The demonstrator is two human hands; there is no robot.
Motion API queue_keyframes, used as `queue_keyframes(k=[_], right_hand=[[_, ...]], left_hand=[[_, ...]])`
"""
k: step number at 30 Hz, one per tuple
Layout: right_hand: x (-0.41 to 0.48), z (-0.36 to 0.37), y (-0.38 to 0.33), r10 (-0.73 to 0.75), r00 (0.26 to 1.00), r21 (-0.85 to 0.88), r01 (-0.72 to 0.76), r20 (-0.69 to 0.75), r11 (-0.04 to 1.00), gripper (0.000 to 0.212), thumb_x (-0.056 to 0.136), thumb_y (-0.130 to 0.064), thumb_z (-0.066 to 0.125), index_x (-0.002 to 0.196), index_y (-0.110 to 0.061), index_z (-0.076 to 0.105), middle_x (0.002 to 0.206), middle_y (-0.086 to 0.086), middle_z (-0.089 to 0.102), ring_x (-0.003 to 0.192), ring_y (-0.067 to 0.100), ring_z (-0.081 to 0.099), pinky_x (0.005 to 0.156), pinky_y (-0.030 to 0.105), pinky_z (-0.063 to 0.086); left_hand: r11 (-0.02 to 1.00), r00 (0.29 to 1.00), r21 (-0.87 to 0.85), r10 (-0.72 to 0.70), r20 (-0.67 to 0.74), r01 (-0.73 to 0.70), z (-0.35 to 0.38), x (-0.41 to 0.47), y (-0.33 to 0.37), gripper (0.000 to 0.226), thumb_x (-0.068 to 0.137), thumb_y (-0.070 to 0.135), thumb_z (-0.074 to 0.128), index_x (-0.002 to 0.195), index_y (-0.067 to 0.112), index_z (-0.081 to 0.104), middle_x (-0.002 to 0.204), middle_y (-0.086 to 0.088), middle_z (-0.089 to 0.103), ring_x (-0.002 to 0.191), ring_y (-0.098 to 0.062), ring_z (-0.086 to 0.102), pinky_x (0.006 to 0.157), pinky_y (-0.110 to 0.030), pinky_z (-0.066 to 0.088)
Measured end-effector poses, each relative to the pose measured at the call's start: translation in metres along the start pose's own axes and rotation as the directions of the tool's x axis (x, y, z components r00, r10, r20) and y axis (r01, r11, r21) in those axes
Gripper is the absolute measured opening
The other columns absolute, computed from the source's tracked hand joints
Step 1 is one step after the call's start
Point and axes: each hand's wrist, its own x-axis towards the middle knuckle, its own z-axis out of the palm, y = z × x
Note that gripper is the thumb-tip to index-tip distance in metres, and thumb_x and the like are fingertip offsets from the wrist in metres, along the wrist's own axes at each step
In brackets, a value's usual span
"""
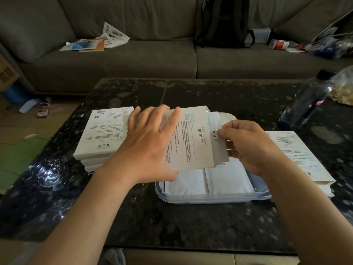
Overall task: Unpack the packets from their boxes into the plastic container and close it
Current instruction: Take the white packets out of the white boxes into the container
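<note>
head: "mxflower" box (193, 142) in left hand (149, 148), packet (219, 144) in right hand (248, 148)

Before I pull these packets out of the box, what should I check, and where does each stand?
1. Left hand grips the box: ok.
2. Right hand pinches the packets at the open end: ok.
3. Box held above the plastic container: ok.
4. Room left over the stored packets: cannot tell.
5. Lid lies behind the container, off it: ok.
</note>
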Motion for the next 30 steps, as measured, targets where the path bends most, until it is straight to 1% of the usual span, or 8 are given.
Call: queue_keyframes(k=[8, 13, 18, 21, 24, 26, 28, 30], right_hand=[[-0.001, -0.011, -0.002, -0.166, 0.984, -0.123, 0.156, -0.068, 0.980, 0.012, 0.099, -0.023, 0.063, 0.108, -0.018, 0.058, 0.097, 0.002, 0.072, 0.094, 0.024, 0.071, 0.078, 0.044, 0.062], [-0.005, -0.020, -0.001, -0.348, 0.936, -0.127, 0.353, 0.059, 0.927, 0.045, 0.095, -0.012, 0.066, 0.128, -0.040, 0.051, 0.099, -0.002, 0.073, 0.099, 0.020, 0.071, 0.073, 0.035, 0.063], [-0.006, -0.022, -0.002, -0.394, 0.918, -0.104, 0.397, 0.044, 0.912, 0.019, 0.097, -0.006, 0.061, 0.101, -0.022, 0.072, 0.103, 0.000, 0.070, 0.107, 0.026, 0.068, 0.079, 0.047, 0.064], [-0.006, -0.028, -0.004, -0.338, 0.941, 0.072, 0.336, 0.022, 0.939, 0.033, 0.098, 0.006, 0.053, 0.088, -0.015, 0.076, 0.106, -0.006, 0.074, 0.107, 0.024, 0.069, 0.075, 0.037, 0.064], [-0.006, -0.039, -0.008, -0.391, 0.920, 0.199, 0.380, 0.019, 0.903, 0.053, 0.092, 0.019, 0.048, 0.082, -0.022, 0.081, 0.114, -0.004, 0.075, 0.112, 0.020, 0.070, 0.078, 0.039, 0.063], [-0.005, -0.044, -0.010, -0.481, 0.876, 0.178, 0.478, -0.027, 0.860, 0.041, 0.091, 0.004, 0.061, 0.080, -0.029, 0.082, 0.114, -0.002, 0.076, 0.112, 0.020, 0.071, 0.082, 0.042, 0.062], [-0.004, -0.048, -0.012, -0.553, 0.831, 0.155, 0.555, -0.060, 0.817, 0.013, 0.078, -0.023, 0.074, 0.080, -0.033, 0.082, 0.113, 0.000, 0.076, 0.110, 0.023, 0.072, 0.083, 0.043, 0.062], [-0.006, -0.053, -0.015, -0.608, 0.789, 0.156, 0.614, -0.087, 0.774, 0.010, 0.071, -0.038, 0.078, 0.080, -0.034, 0.080, 0.107, 0.003, 0.077, 0.108, 0.027, 0.072, 0.084, 0.044, 0.062]], left_hand=[[1.000, 1.000, -0.024, -0.020, -0.010, 0.020, -0.003, -0.001, -0.005, 0.130, 0.054, 0.067, 0.075, 0.155, 0.022, 0.007, 0.150, 0.000, 0.019, 0.142, -0.025, 0.017, 0.122, -0.051, 0.004], [0.998, 0.999, -0.050, -0.033, -0.004, 0.033, -0.004, -0.001, -0.007, 0.131, 0.054, 0.069, 0.075, 0.155, 0.026, 0.003, 0.152, 0.003, 0.016, 0.143, -0.023, 0.014, 0.121, -0.049, 0.002], [0.995, 0.999, -0.090, -0.049, 0.003, 0.049, -0.008, -0.002, -0.012, 0.132, 0.054, 0.070, 0.073, 0.155, 0.027, 0.001, 0.152, 0.005, 0.014, 0.143, -0.021, 0.012, 0.121, -0.048, 0.000], [0.994, 0.998, -0.090, -0.065, 0.003, 0.065, -0.009, -0.004, -0.016, 0.131, 0.053, 0.071, 0.069, 0.155, 0.027, 0.001, 0.151, 0.006, 0.014, 0.143, -0.021, 0.013, 0.122, -0.049, 0.001], [0.990, 0.995, -0.101, -0.096, 0.002, 0.095, -0.012, -0.005, -0.022, 0.132, 0.048, 0.080, 0.059, 0.154, 0.028, -0.001, 0.152, 0.006, 0.012, 0.143, -0.022, 0.012, 0.122, -0.049, 0.003], [0.988, 0.993, -0.106, -0.115, -0.010, 0.114, -0.014, -0.005, -0.026, 0.133, 0.047, 0.082, 0.057, 0.154, 0.030, -0.002, 0.153, 0.006, 0.012, 0.143, -0.022, 0.011, 0.122, -0.050, 0.005], [0.985, 0.990, -0.104, -0.140, -0.018, 0.138, -0.015, -0.006, -0.030, 0.134, 0.046, 0.082, 0.058, 0.154, 0.029, -0.002, 0.153, 0.005, 0.012, 0.143, -0.023, 0.012, 0.122, -0.051, 0.006], [0.981, 0.986, -0.103, -0.168, -0.021, 0.165, -0.015, -0.007, -0.033, 0.137, 0.044, 0.087, 0.053, 0.155, 0.027, -0.001, 0.154, 0.005, 0.012, 0.143, -0.023, 0.012, 0.122, -0.052, 0.006]])
